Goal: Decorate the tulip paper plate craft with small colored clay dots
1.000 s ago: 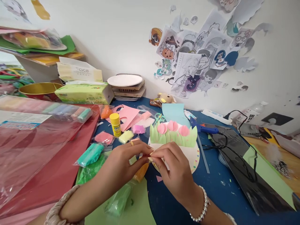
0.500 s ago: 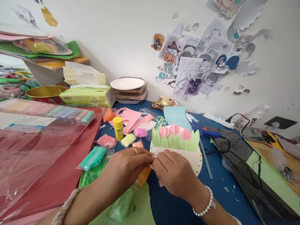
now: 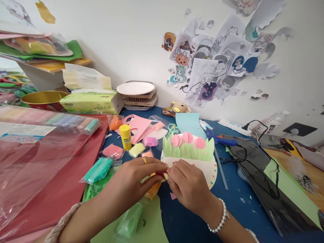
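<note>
Shifted since half a second earlier: thumb of the left hand (image 3: pixel 134 173), now lowered away from the forefinger, exposing a small red piece (image 3: pixel 160 173) in the gap; otherwise much as before, curled fingers of the right hand (image 3: pixel 188 180) meeting the left fingertips. Left hand nearly closed, pinching the red piece between thumb and fingers. Right hand loosely folded, fingertips against the near end of the same piece; not possible to tell whether gripping or merely touching. Location of the piece: above the left edge of a white paper plate (image 3: pixel 206 168), largely hidden by fingers, exact shape unclear. On the plate, beyond the hands: a strip of green paper grass (image 3: pixel 187 154) and pink paper flowers (image 3: pixel 199 142); along the right rim, coloured dots (image 3: pixel 214 172). To the left, upright: a yellow glue stick (image 3: pixel 126 136), with a wrapped teal packet (image 3: pixel 98 170) nearer the left forearm. Partly behind the left hand: an orange packet (image 3: pixel 153 191). Behind the plate: green-handled scissors (image 3: pixel 172 129) beside light-blue paper (image 3: pixel 189 123). To the right: a blue glue gun (image 3: pixel 225 141). Beneath: a dark-blue tabletop (image 3: pixel 187 219).
</note>
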The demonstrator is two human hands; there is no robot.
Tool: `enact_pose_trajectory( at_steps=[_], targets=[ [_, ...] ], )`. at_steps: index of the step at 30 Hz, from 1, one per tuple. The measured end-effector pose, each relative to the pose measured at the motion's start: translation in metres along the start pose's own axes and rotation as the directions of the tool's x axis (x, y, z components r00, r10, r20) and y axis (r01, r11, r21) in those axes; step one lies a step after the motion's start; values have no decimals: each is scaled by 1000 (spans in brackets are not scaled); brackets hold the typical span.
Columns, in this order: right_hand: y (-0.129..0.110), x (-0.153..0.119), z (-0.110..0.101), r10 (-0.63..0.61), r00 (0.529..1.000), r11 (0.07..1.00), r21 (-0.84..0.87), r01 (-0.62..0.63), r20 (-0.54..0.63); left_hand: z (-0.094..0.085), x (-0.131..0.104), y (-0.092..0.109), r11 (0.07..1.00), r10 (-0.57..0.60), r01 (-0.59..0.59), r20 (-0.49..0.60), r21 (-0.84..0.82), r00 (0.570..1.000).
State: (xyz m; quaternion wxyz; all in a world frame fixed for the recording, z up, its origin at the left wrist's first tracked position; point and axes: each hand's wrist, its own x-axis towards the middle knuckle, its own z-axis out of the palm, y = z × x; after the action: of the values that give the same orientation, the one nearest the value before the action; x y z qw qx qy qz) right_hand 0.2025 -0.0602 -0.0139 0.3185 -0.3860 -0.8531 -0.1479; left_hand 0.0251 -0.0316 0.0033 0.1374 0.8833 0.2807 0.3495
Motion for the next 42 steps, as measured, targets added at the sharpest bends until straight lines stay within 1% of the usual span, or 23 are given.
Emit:
enact_pose_trajectory(
  at_steps=[2, 4, 6, 8, 9, 11, 14, 15, 17, 18, 19, 20, 21, 23, 29, 31, 33, 34, 36, 38, 39, 40, 42],
  targets=[
    [-3, -1, -2, -31, 999, 997, -66, 30, -10, -3, 0, -2, 1000, 24, -24, 21, -14, 1000],
    [-10, -1, -6, -111, 994, 983, -146, 108, -15, -9, 1, -3, 997, 71, -68, 64, -41, 995],
    [-20, -2, -9, -190, 980, 966, -193, 175, -61, -16, 2, -3, 989, 138, -127, 166, -75, 976],
    [-29, -3, -12, -206, 973, 963, -199, 184, -99, -22, 3, -1, 978, 202, -185, 210, -98, 957],
    [-33, -3, -12, -194, 977, 965, -196, 173, -90, -23, 3, -1, 972, 229, -211, 232, -101, 945],
    [-36, -3, -12, -154, 985, 973, -188, 137, -74, -24, 1, -1, 972, 232, -217, 232, -87, 945],
    [-31, -3, -9, -95, 994, 987, -133, 87, -56, -20, -3, -4, 976, 217, -212, 198, -44, 956],
    [-28, -3, -9, -73, 996, 993, -92, 69, -50, -19, -4, -6, 979, 204, -203, 171, -25, 964],
    [-20, -3, -9, 4, 1000, 999, 49, -3, -25, -18, -4, -8, 984, 176, -179, 137, 9, 975],
    [-16, -3, -9, 61, 998, 988, 144, -59, -5, -17, -3, -8, 986, 162, -166, 133, 19, 978],
    [-13, -3, -10, 124, 992, 962, 243, -126, 24, -17, -2, -7, 987, 156, -160, 154, 17, 976],
    [-11, -3, -11, 177, 983, 926, 330, -184, 51, -17, 0, -6, 991, 130, -132, 151, 6, 980],
    [-9, -3, -11, 218, 973, 889, 395, -232, 80, -16, 1, -5, 996, 94, -93, 133, -11, 987],
    [-8, -3, -13, 269, 957, 831, 475, -289, 112, -16, 2, -2, 998, 35, -29, 114, -50, 993],
    [-9, -5, -11, 391, 907, 709, 577, -406, 159, -15, -1, 2, 992, -33, 50, 144, -120, 989],
    [-8, -5, -12, 409, 894, 688, 582, -433, 182, -15, -1, 4, 986, -53, 76, 152, -148, 987],
    [-8, -4, -13, 403, 893, 696, 567, -440, 199, -15, -1, 5, 984, -54, 79, 158, -158, 986],
    [-7, -4, -13, 387, 900, 720, 544, -430, 200, -15, 0, 5, 987, -44, 68, 160, -147, 986],
    [-7, -2, -14, 314, 932, 813, 455, -362, 180, -13, 0, 5, 995, -7, 21, 154, -94, 988],
    [-8, -2, -14, 185, 971, 926, 304, -223, 150, -9, -1, 4, 999, 31, -27, 118, -39, 992],
    [-8, -2, -13, 115, 984, 966, 214, -143, 137, -7, -1, 3, 999, 47, -45, 100, -22, 994],
    [-9, -2, -12, 55, 990, 990, 124, -72, 132, -5, -1, 2, 998, 56, -55, 79, -17, 995],
    [-11, -2, -11, -21, 992, 999, -24, 25, 127, -3, -2, 1, 998, 61, -60, 59, -16, 996]
  ],
)
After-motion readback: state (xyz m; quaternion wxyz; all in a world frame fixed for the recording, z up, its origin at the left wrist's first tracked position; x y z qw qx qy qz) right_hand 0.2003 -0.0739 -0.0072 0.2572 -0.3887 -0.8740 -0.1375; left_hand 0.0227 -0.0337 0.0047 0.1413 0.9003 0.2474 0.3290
